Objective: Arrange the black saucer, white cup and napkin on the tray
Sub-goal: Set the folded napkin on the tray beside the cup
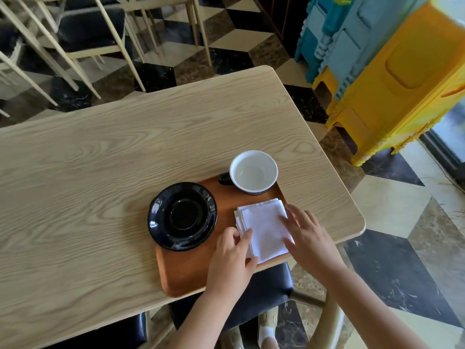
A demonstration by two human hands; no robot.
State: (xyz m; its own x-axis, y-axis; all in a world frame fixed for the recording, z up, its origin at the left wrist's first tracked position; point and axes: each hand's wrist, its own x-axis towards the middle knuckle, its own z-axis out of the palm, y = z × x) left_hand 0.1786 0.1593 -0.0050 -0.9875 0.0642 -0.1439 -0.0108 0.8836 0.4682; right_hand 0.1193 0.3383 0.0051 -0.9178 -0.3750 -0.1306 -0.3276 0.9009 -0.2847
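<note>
A brown wooden tray (191, 273) lies at the near right of the table. The black saucer (182, 216) rests on its left part, overhanging the tray's left edge. The white cup (253, 171) with a dark handle stands upright at the tray's far right corner. A folded white napkin (264, 229) lies flat on the tray's right side. My left hand (231, 263) touches the napkin's near left edge with its fingertips. My right hand (308, 238) lies with spread fingers on the napkin's right edge.
The light wooden table (100, 172) stretches left and far. A dark-seated chair (266, 290) is tucked under the near edge. More chairs (83, 34) stand beyond the table. Stacked yellow and blue plastic stools (390, 71) rise at the right.
</note>
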